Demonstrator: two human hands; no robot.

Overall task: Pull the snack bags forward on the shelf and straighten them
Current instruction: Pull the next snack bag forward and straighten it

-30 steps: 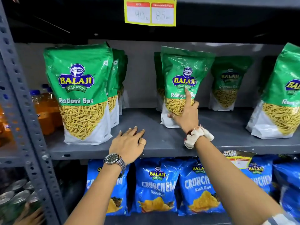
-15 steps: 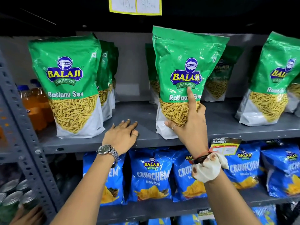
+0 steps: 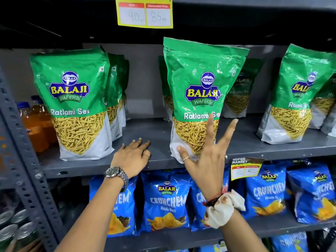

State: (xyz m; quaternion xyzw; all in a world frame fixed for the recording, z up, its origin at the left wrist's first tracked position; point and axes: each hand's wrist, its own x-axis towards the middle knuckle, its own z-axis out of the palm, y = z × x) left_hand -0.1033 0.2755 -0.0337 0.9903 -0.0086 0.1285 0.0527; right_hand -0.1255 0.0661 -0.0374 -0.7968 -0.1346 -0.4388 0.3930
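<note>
Our right hand (image 3: 205, 160) is spread wide, fingers splayed and gripping nothing. The thumb tip lies against the lower left corner of the middle green snack bag (image 3: 201, 91); the index finger crosses its front, and whether it touches we cannot tell. The bag stands upright at the shelf (image 3: 101, 166) front lip, just beyond those fingers, label square to us. We judge the open palm serves as a check against tipping rather than a hold.

Our left hand (image 3: 132, 155) lies flat, palm down, on bare shelf between this bag and the left green bag (image 3: 72, 99), fingers extended, grasping nothing; probably a brace while reaching.

Beyond the fingertips, darker bags (image 3: 238, 95) sit at the back wall, not yet forward. The right-hand bag (image 3: 298, 95) leans slightly.
</note>
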